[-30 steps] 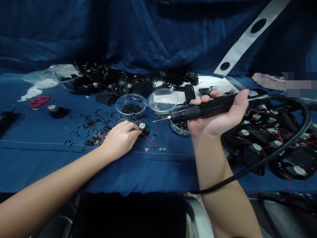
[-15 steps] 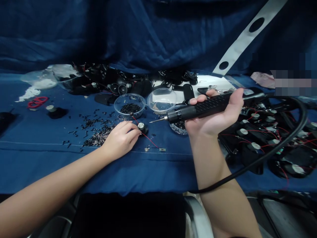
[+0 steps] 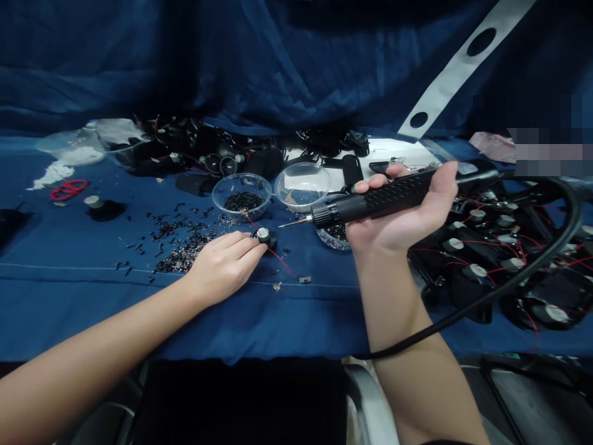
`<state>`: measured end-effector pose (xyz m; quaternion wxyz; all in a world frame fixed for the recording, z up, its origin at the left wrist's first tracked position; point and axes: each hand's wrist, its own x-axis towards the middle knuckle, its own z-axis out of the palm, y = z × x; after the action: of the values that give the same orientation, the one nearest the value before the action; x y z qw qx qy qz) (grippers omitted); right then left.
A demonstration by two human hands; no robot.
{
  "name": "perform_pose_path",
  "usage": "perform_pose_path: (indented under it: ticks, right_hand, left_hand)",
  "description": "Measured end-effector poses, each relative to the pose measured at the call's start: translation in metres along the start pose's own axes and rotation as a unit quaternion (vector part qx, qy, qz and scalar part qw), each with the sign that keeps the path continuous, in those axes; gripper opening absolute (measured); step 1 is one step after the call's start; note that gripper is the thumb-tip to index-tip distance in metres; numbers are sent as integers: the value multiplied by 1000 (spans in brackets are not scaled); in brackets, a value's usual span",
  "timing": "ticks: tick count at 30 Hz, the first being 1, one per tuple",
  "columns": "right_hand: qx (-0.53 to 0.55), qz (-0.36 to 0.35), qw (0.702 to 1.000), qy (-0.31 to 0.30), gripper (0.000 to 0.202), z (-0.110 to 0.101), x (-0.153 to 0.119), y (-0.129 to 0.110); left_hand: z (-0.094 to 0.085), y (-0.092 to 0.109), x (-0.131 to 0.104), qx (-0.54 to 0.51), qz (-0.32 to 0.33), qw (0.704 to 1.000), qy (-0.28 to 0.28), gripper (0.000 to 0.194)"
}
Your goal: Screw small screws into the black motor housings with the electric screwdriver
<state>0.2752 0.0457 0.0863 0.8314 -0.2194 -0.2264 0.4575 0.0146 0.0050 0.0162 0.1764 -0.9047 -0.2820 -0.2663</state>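
Observation:
My left hand (image 3: 229,262) rests on the blue cloth with its fingertips closed on a small black part with a round white top (image 3: 263,234). A red wire (image 3: 283,262) runs from that part to a small grey piece (image 3: 304,280) on the cloth. My right hand (image 3: 401,213) is wrapped round a black electric screwdriver (image 3: 384,201), held palm up above the cloth. Its thin metal bit points left, a little above and to the right of the part, without touching it. A tiny shiny piece (image 3: 277,287) lies below the part.
Clear bowls (image 3: 242,196) of dark screws and a clear lid-like dish (image 3: 302,185) stand behind. Loose screws (image 3: 185,253) lie left. Red-handled scissors (image 3: 69,190) are far left. Wired black parts (image 3: 477,270) crowd the right, under a thick cable (image 3: 509,279).
My left fingers have shifted slightly at the black part, and the tiny shiny piece lies a little lower. My right hand still holds the screwdriver in nearly the same place.

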Motion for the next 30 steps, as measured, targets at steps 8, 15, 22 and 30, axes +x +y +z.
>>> perform_pose_path:
  ticks: [8,15,22,30]
  right_hand:
    - [4,3,1000,6,53,0,1,2]
    - [2,-2,1000,-1,52,2,-1,1]
    - [0,-1,1000,5,53,2,0,2]
    - [-12,0,1000,-3,54,1,0,1]
  left_hand:
    - [21,-3,2,-60,-51,996,29,15]
    - [25,-9,4,-30,-24,999,23,15]
    - [30,-23,1,-16,-18,1000,-18,17]
    - [33,-28,3,-58,-27,998,-18,16]
